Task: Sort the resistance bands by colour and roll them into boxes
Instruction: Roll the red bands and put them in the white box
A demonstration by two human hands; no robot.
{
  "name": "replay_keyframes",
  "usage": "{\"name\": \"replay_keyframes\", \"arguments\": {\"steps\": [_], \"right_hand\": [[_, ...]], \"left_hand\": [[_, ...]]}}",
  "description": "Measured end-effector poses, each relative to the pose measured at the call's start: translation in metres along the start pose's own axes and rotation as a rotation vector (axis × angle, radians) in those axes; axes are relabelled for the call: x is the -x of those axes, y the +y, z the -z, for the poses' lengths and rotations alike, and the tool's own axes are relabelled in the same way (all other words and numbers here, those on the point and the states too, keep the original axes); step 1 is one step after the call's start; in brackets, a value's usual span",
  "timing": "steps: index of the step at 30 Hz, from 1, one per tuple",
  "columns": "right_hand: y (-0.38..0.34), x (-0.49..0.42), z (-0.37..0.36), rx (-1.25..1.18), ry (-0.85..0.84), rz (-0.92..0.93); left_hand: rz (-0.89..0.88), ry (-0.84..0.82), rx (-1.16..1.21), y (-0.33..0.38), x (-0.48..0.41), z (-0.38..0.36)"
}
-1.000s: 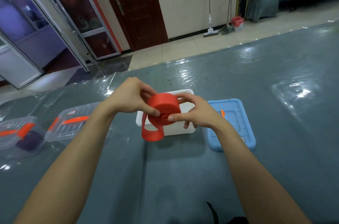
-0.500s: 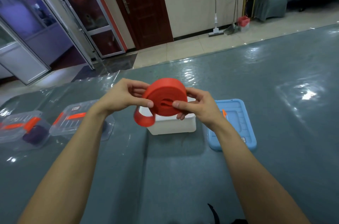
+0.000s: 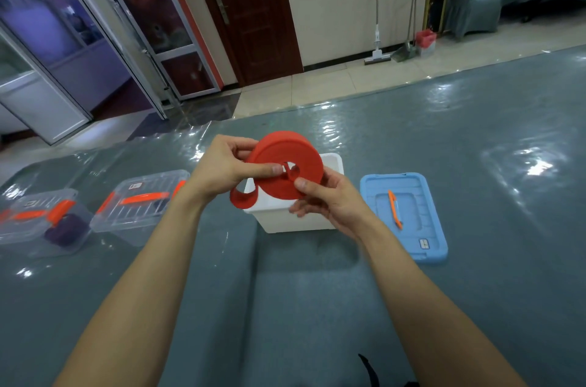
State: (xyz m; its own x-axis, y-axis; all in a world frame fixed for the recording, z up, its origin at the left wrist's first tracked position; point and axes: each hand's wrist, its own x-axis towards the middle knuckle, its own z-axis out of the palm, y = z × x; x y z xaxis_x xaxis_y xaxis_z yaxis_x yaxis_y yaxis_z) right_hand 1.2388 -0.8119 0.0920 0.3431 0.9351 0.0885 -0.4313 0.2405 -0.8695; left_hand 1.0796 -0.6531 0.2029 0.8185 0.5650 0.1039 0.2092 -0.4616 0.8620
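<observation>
Now the left hand [image 3: 228, 171] pinches the red band roll [image 3: 285, 161] at nine o'clock, the right hand [image 3: 329, 201] at five, fingers clamped on it just above the white box [image 3: 298, 220]. Wind the loose tail [image 3: 242, 200] at seven in tightly before lowering. Blue lid [image 3: 409, 190] at three o'clock and clear boxes [image 3: 139, 209] at nine leave room.

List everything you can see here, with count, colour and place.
resistance band: one, red, rolled, held above the white box, loose end hanging left
white box: one, white, open, table centre
lid: one, blue, orange handle, right of the white box
clear boxes: two, transparent, orange handles, table left
table: one, grey, glossy cover
mop: one, white, far wall
left hand: one, pinches the band roll
right hand: one, pinches the band roll
</observation>
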Motion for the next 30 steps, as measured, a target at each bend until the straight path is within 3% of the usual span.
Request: {"name": "replay_keyframes", "arguments": {"steps": [4,7,10,14,18,24,30], "right_hand": [[-0.013,-0.002,0.012,0.575,0.033,-0.043],[-0.009,-0.005,0.005,0.669,-0.092,-0.067],[-0.002,-0.007,0.002,0.591,-0.118,-0.059],[-0.005,-0.007,0.007,0.451,-0.056,-0.017],[-0.004,-0.009,0.011,0.265,0.044,0.047],[0.003,-0.015,0.002,0.104,0.108,0.034],[0.020,-0.021,-0.004,0.080,0.130,-0.033]], "left_hand": [[0.060,-0.220,-0.540,0.014,-0.006,0.012],[0.051,-0.395,-0.764,0.021,-0.012,0.006],[0.062,-0.450,-0.802,0.024,-0.015,0.004],[0.100,-0.354,-0.542,0.022,-0.012,0.021],[-0.011,0.008,-0.009,-0.001,-0.001,0.018],[-0.030,0.371,0.186,-0.035,0.011,-0.018],[0.113,0.423,0.521,-0.054,0.016,-0.017]]}}
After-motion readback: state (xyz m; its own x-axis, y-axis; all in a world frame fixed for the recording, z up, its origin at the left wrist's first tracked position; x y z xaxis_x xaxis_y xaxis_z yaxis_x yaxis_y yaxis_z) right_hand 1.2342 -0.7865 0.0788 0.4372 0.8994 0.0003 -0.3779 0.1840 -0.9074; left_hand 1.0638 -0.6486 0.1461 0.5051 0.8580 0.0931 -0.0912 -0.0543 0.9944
